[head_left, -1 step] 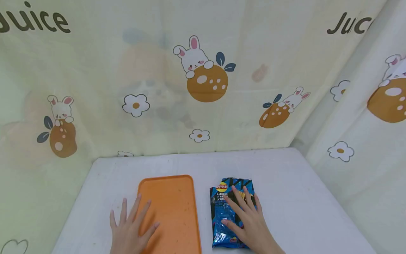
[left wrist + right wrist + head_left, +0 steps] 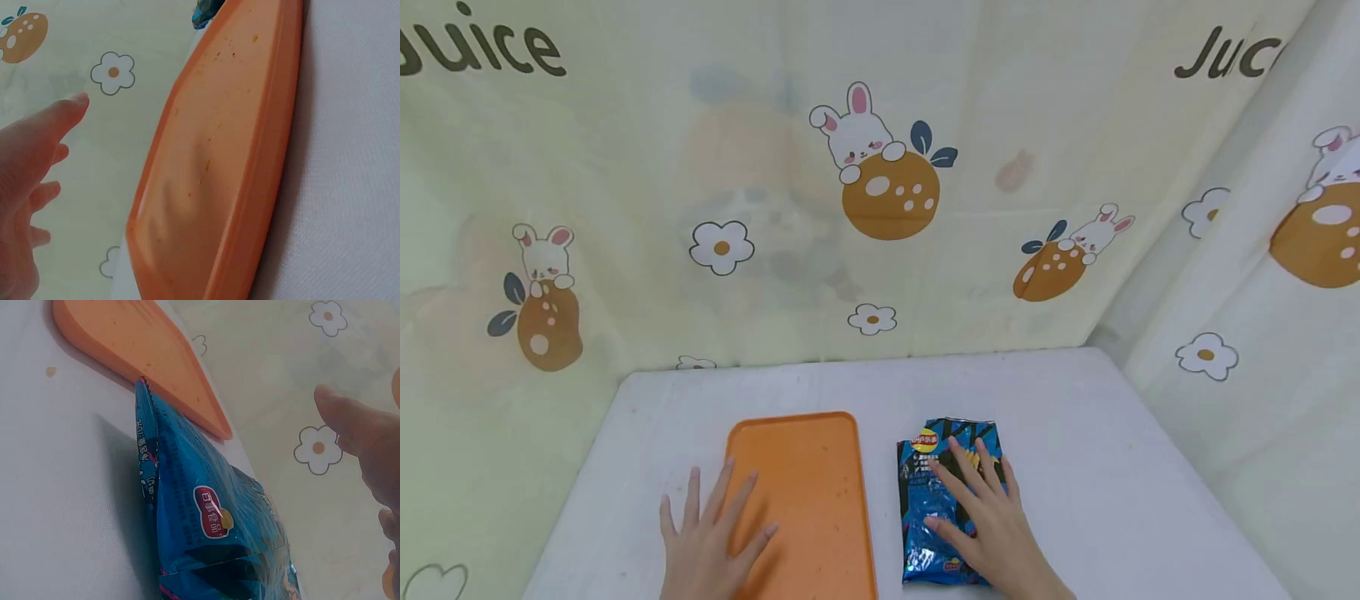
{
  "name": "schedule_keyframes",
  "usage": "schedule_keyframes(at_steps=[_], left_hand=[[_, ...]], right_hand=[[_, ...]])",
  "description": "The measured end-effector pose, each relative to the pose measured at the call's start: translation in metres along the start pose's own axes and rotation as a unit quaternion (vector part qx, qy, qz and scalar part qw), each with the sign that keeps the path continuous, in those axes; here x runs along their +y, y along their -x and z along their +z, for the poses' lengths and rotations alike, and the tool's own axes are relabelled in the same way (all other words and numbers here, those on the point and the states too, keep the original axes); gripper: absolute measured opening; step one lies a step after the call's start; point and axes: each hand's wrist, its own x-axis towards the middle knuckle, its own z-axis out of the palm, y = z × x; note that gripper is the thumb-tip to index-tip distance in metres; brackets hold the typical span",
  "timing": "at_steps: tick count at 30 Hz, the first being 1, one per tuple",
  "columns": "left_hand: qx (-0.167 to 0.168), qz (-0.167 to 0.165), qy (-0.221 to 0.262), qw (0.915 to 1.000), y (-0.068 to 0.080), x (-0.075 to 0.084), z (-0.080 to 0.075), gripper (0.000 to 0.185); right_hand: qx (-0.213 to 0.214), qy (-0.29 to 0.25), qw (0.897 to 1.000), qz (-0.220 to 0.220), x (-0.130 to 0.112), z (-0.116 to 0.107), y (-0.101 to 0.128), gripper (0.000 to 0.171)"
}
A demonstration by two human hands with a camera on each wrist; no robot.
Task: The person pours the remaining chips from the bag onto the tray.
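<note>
My left hand [image 2: 700, 550] hovers over the left edge of an orange tray [image 2: 808, 483], fingers spread and straight. In the left wrist view the left hand [image 2: 25, 169] is apart from the tray [image 2: 225, 125], and a hand's shadow falls on its floor. To the tray's right lies a shiny blue and black chip bag [image 2: 925, 550]; its stepped top edge leaves it unclear whether a second bag lies under it. Above it my right hand [image 2: 992, 525] is spread, hiding part of the bag. The right wrist view shows a gap between right hand [image 2: 369, 437] and bag [image 2: 194, 469].
A white-covered table [image 2: 1097, 500] carries the tray and bag. A pale curtain [image 2: 775, 167] with printed rabbits, fruit and flowers hangs behind and at both sides. Small crumbs lie in the tray, and one crumb [image 2: 50, 372] sits on the table beside it.
</note>
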Motion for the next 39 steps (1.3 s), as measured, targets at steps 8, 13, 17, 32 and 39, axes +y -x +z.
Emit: schedule_keyframes(at_steps=[8, 13, 17, 32, 39], left_hand=[[-0.009, -0.023, -0.001, 0.9997, 0.003, 0.003, -0.002, 0.071], [-0.013, -0.032, -0.003, 0.9994, 0.003, 0.004, -0.004, 0.074], [-0.003, -0.038, -0.016, 0.9992, 0.004, 0.002, -0.005, 0.068], [-0.108, -0.363, 0.069, 0.9229, 0.003, 0.007, -0.002, 0.054], [-0.149, -0.427, 0.068, 0.8893, 0.001, 0.005, -0.001, 0.041]], right_hand=[[0.005, 0.004, 1.0, 0.002, 0.002, -0.002, 0.001, 0.066], [0.009, 0.002, 1.0, 0.003, 0.002, -0.004, 0.002, 0.066], [0.011, -0.005, 1.0, 0.007, 0.002, -0.005, 0.003, 0.066], [0.029, -0.014, 0.999, -0.002, 0.0, -0.011, 0.004, 0.063], [0.027, -0.024, 0.999, 0.007, -0.002, -0.012, 0.006, 0.063]])
